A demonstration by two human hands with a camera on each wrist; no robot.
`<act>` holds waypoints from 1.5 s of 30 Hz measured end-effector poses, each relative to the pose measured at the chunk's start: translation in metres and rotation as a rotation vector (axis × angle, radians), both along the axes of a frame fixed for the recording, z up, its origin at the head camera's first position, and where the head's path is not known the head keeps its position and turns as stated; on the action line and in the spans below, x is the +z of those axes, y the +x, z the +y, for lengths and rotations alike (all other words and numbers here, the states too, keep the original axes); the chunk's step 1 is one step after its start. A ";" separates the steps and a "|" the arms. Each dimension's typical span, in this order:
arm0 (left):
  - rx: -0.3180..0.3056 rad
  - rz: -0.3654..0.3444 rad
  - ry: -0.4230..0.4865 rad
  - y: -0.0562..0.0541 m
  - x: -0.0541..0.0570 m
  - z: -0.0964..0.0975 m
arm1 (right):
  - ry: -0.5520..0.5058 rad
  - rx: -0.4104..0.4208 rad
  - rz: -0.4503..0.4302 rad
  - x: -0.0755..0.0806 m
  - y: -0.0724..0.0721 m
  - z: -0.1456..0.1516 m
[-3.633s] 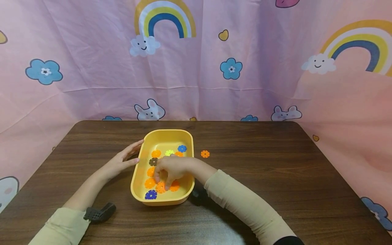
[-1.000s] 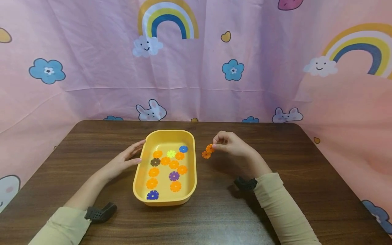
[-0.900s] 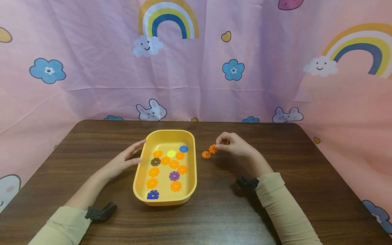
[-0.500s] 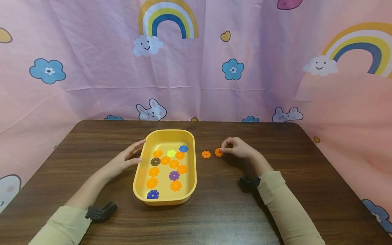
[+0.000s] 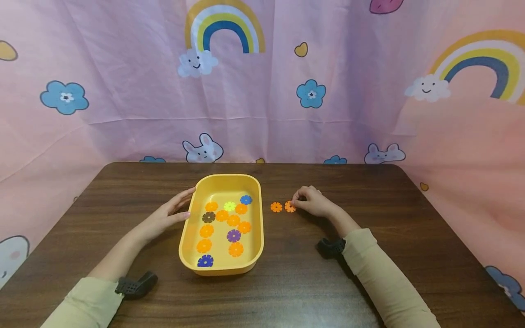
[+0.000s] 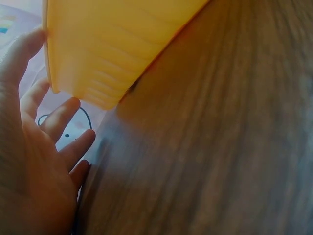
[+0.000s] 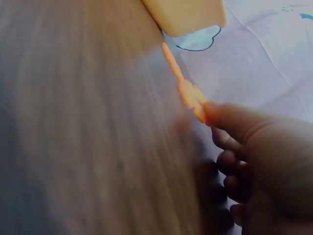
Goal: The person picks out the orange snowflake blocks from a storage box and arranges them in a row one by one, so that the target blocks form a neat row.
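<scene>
A yellow plastic tray (image 5: pixel 221 269) stands left of the table's middle, with several flower-shaped interlocking discs lying flat inside. My left hand (image 5: pixel 166 216) rests its fingertips and thumb against the tray's left rim, fingers extended. In the left wrist view that hand (image 6: pixel 44 152) is spread beside the yellow tray wall (image 6: pixel 112 44). To the tray's right, my right hand (image 5: pixel 315 202) pinches an orange interlocking disc (image 5: pixel 289 207) between thumb and fingers, low over the table. Just left of it lies a second orange disc (image 5: pixel 276 207). The right wrist view shows the pinched disc (image 7: pixel 191 98) tilted.
Inside the tray are a purple disc (image 5: pixel 234 235), a dark blue one (image 5: pixel 205 261), a brown one (image 5: pixel 208 217), a lime one (image 5: pixel 229 207) and several orange ones. A patterned pink curtain (image 5: pixel 262 100) hangs behind the brown wooden table (image 5: pixel 369 196).
My right hand has left the tray with an orange disc and come to the table. Over the last half second it lowers the disc and shifts it left toward the lying one. The left hand stays.
</scene>
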State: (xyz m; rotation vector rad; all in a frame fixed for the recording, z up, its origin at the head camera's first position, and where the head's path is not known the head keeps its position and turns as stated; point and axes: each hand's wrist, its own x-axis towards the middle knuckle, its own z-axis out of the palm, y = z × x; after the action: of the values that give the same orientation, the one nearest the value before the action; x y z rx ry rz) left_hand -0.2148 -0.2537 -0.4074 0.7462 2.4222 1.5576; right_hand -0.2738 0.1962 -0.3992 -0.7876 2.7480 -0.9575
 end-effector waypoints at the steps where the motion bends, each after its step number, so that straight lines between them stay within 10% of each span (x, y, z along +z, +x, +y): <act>1: 0.002 0.004 -0.001 0.000 0.000 0.000 | 0.009 -0.006 0.012 0.000 0.000 -0.001; 29: 0.002 0.007 -0.001 -0.006 0.001 0.002 | 0.010 -0.075 0.099 -0.003 0.001 -0.003; 45: -0.009 -0.003 0.013 -0.002 -0.002 0.001 | -0.220 0.042 0.173 0.041 0.021 -0.018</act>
State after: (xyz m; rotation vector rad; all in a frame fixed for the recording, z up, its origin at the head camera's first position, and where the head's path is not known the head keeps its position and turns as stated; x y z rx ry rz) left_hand -0.2172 -0.2529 -0.4091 0.7553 2.4051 1.5715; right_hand -0.2524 0.1781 -0.3579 -1.0022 2.7873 -1.2540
